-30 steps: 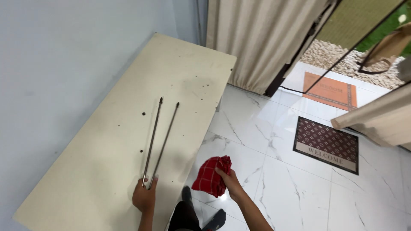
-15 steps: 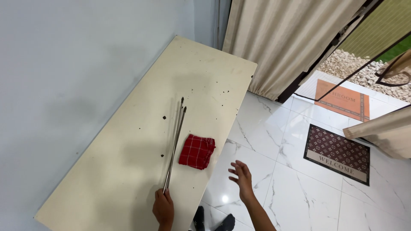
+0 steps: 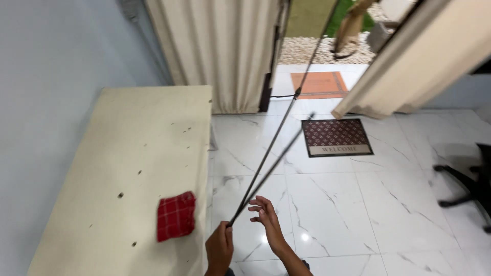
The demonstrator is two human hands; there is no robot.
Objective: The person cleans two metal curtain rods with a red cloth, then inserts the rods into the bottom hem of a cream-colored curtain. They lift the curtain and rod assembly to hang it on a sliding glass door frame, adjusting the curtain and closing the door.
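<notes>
The left hand [image 3: 219,249] grips two thin dark rods [image 3: 271,153] angled toward one o'clock, the open right hand [image 3: 267,217] just beside them, a red checked cloth [image 3: 175,215] at nine o'clock on the cream table [image 3: 128,153].

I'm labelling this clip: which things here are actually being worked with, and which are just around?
In use:
left hand, gripping the two thin dark rods at their near ends
right hand, open beside the rods

Lying about:
red checked cloth on the cream table
patterned doormat
orange mat
curtains
black chair base
</notes>
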